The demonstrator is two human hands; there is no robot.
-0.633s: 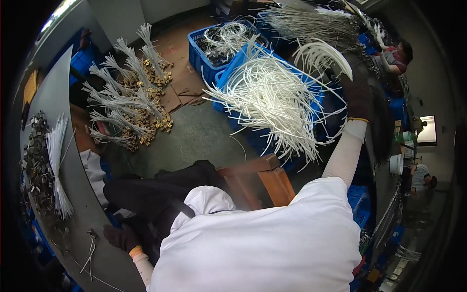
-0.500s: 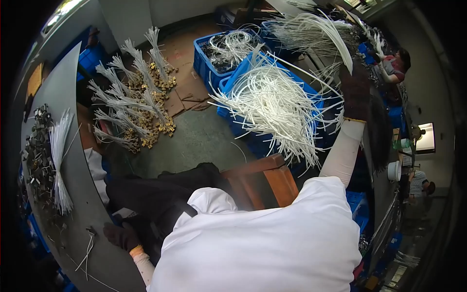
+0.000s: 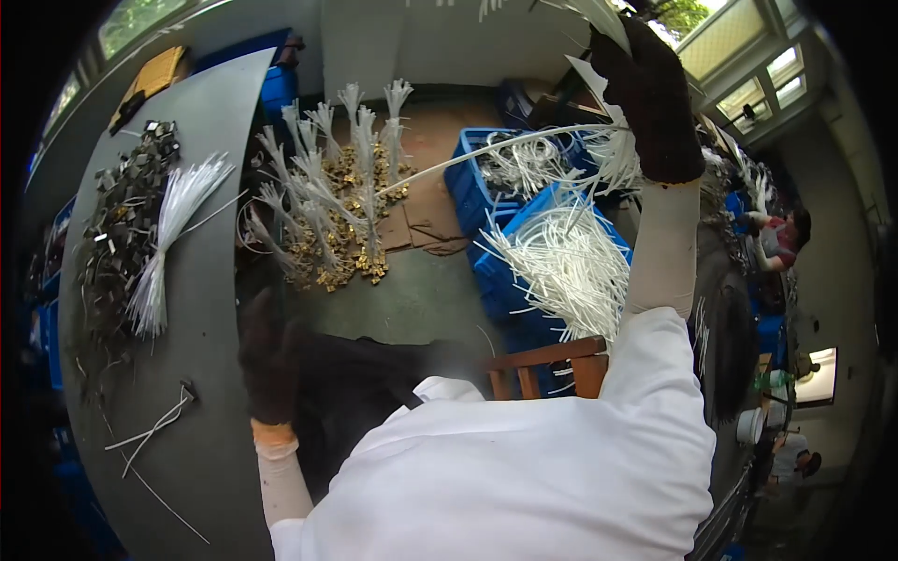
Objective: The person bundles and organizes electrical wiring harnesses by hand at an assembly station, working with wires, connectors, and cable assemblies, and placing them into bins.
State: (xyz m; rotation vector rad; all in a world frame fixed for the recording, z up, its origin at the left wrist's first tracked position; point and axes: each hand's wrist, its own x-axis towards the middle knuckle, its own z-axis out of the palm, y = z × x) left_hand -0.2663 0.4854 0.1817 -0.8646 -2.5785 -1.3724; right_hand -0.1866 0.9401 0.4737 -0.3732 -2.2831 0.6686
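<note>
My right hand (image 3: 650, 107), in a dark glove, is raised high and closed round a bunch of white wires (image 3: 599, 21). The wires run up past the top edge of the picture, and one long strand trails leftward from the bunch. My left hand (image 3: 269, 360), also gloved, hovers by the right edge of the grey table (image 3: 220, 439). It is smeared by motion, so its fingers do not show clearly. Nearest to it on the table lie a tied bundle of white wires (image 3: 173, 248), a heap of small dark connectors (image 3: 126, 215) and a few loose wires with a dark end piece (image 3: 159, 428).
Blue crates (image 3: 510, 276) hold a tangle of white wires (image 3: 571, 266) ahead. Wire bundles with brass-coloured ends (image 3: 341, 206) stand on cardboard on the floor. A wooden chair (image 3: 552, 360) is close in front. Another person (image 3: 781, 238) sits at the far right.
My right hand has risen and come closer with the bunch of wires, clear of the pile. My left hand has moved forward along the table edge. The view has turned.
</note>
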